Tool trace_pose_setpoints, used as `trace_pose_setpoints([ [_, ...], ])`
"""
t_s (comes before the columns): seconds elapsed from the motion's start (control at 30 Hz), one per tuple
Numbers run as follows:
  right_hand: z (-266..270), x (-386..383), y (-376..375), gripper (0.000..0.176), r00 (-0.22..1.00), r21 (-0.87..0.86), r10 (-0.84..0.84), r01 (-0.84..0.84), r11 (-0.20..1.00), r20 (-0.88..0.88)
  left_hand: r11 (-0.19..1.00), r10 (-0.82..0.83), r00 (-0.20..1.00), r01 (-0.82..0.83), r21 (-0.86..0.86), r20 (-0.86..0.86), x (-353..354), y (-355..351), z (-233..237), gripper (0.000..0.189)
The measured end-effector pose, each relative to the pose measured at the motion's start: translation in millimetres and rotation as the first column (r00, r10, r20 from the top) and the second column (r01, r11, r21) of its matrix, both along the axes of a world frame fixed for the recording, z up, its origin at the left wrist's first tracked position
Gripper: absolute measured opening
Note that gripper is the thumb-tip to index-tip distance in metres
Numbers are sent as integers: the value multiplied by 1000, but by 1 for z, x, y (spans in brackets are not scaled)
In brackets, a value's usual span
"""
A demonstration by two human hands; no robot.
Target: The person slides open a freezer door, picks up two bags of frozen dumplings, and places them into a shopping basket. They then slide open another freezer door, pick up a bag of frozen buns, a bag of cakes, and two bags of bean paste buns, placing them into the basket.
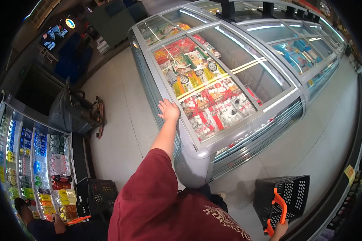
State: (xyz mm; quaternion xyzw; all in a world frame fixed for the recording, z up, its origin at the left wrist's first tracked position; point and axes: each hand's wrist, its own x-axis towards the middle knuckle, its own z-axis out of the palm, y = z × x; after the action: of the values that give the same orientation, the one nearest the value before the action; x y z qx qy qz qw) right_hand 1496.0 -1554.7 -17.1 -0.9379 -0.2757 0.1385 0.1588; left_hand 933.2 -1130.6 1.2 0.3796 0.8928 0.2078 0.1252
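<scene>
Though hand [169, 111] at freezer edge [187, 134], floorspace [120, 92]

Head-worn view, forward and down

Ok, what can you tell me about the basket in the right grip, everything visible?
The shopping basket is black and open-topped, seemingly plastic, with rows of round holes through its walls. Its orange handle is held in the person's right grip. It is at lower right, beyond the near end of the chest freezer; whether it touches the tiled floor is unclear.
</scene>
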Motion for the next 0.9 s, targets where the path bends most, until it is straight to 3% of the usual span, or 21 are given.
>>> trace_pose_setpoints([
  [0.07, 0, 15, 4, 23, 1000, -61, 30, -31, 998, -10, 1000, -2, 1000, 2, 1, -13, -2, 4, -2, 63],
  [0.17, 34, 16, 21, 39, 999, -331, 40, -34, 943, 12, 996, 89, 994, -88, -24, 58, 4, 15, 16, 71],
  [0.2, 33, 18, 23, 37, 998, -299, 59, -47, 953, 30, 991, 136, 987, -135, -10, 87, 1, 28, 17, 86],
  [0.3, 21, 27, 30, 38, 996, -267, 70, -80, 960, -47, 949, 290, 956, -279, -150, 55, 8, 68, 41, 99],
  [0.47, 3, 68, 23, 40, 941, -197, 13, -85, 977, -339, 895, 399, 911, -412, -170, -107, -4, 115, 33, 106],
  [0.53, 0, 77, 18, 41, 925, -163, -28, -37, 986, -379, 895, 392, 900, -421, -148, -191, -9, 120, 25, 106],
  [0.63, -8, 65, 26, 32, 955, -92, -62, 37, 995, -289, 893, 393, 876, -436, -110, -281, -4, 124, 22, 104],
  [0.7, -7, 55, 44, 26, 971, -49, -97, 88, 995, -220, 873, 460, 863, -483, -72, -208, -9, 132, 24, 100],
  [0.83, -10, 74, 74, 18, 983, -1, -142, 143, 990, -116, 883, 414, 890, -444, -152, -190, -29, 138, 16, 92],
  [0.9, -15, 90, 88, 17, 981, -53, -178, 174, 983, -71, 924, 235, 972, -221, -314, 9, -40, 136, 31, 87],
])
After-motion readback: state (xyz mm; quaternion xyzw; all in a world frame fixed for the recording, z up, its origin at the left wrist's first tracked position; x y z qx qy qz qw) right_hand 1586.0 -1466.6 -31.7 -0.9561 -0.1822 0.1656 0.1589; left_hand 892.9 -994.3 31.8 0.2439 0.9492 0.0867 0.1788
